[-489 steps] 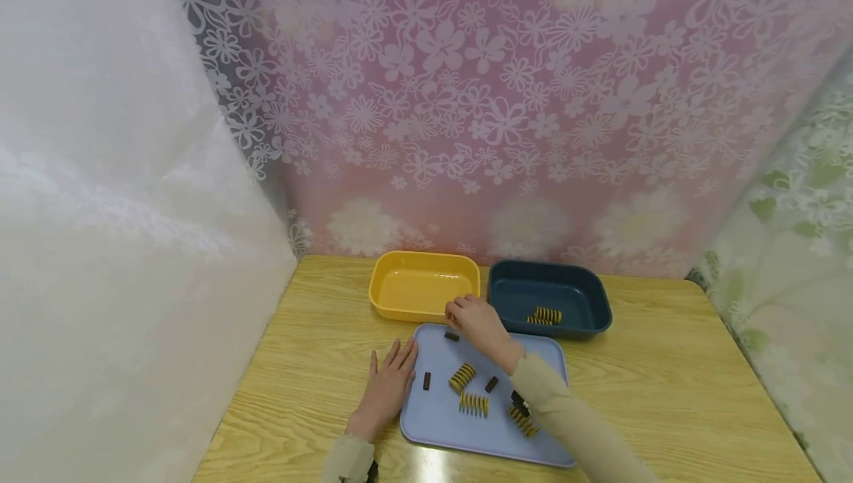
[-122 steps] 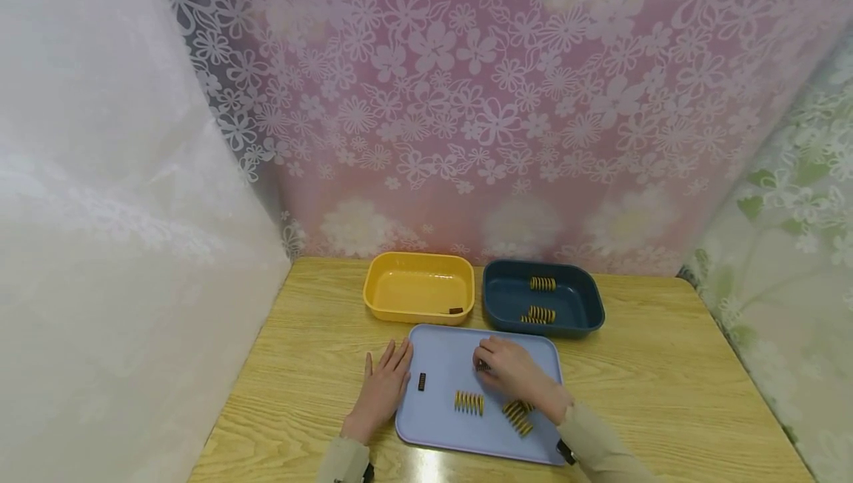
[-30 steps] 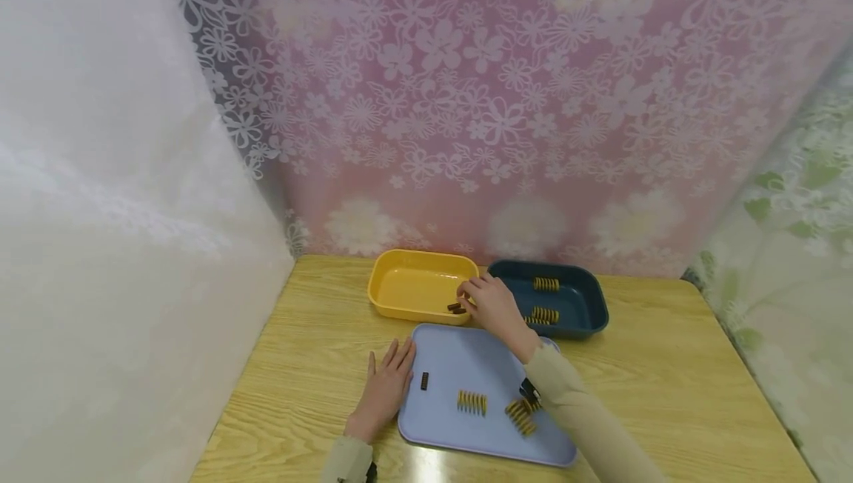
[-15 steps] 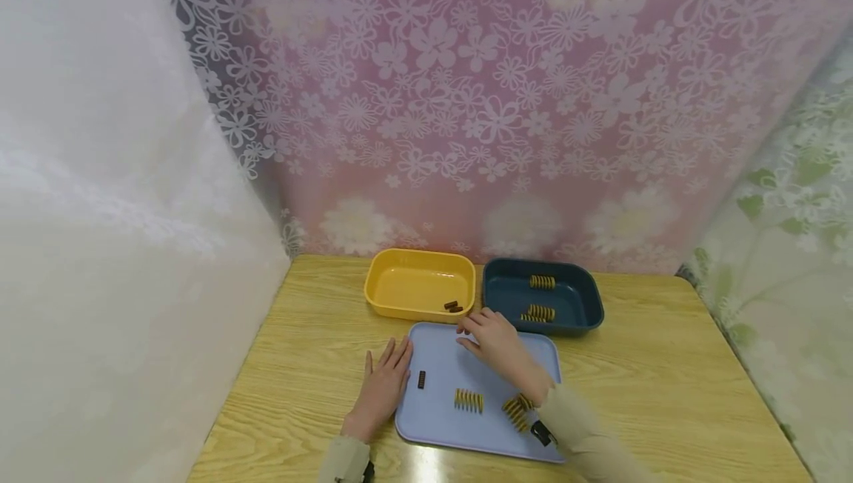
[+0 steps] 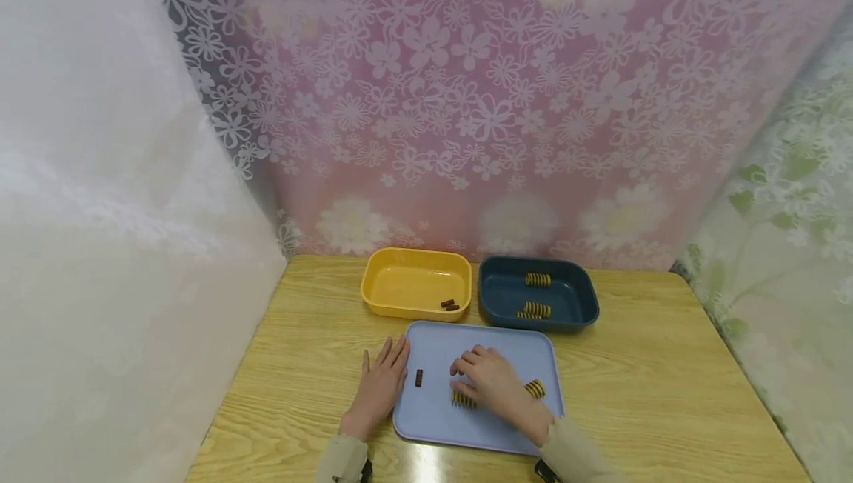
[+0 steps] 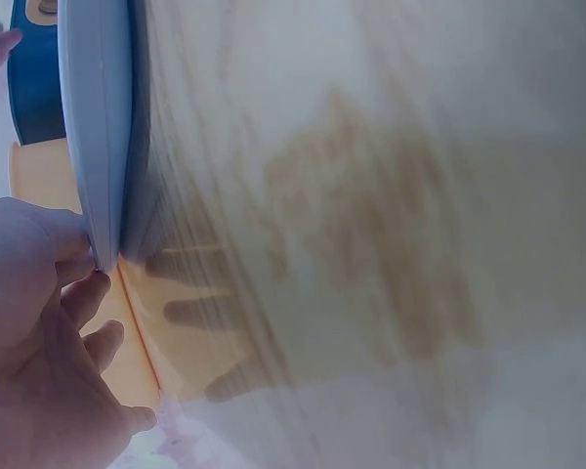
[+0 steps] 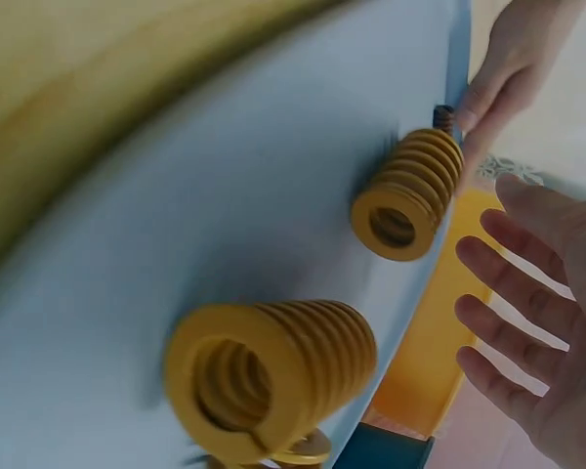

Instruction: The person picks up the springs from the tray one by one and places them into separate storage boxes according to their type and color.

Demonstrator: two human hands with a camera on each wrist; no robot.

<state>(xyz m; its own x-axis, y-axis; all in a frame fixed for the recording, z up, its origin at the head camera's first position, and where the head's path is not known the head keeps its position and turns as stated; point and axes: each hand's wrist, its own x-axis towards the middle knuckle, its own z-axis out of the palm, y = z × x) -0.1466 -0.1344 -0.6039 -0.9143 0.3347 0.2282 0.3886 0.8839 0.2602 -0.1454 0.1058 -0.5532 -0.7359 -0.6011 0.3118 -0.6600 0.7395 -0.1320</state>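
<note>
One yellow spring [image 7: 422,181] — on blue tray [image 5: 426,424], below right fingers [image 7: 520,286], apart

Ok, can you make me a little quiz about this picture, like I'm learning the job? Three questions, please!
1. Count: how many yellow springs can you see in the dark blue bin?

2. True or false: the right hand is holding a spring.

3. Pick one: what lies in the yellow bin?
A) a wooden spoon
B) two small dark springs
C) nothing at all

Key:
1. Three.
2. False: the hand is over the blue tray, its fingers apart, with nothing in it.
3. B.
</note>
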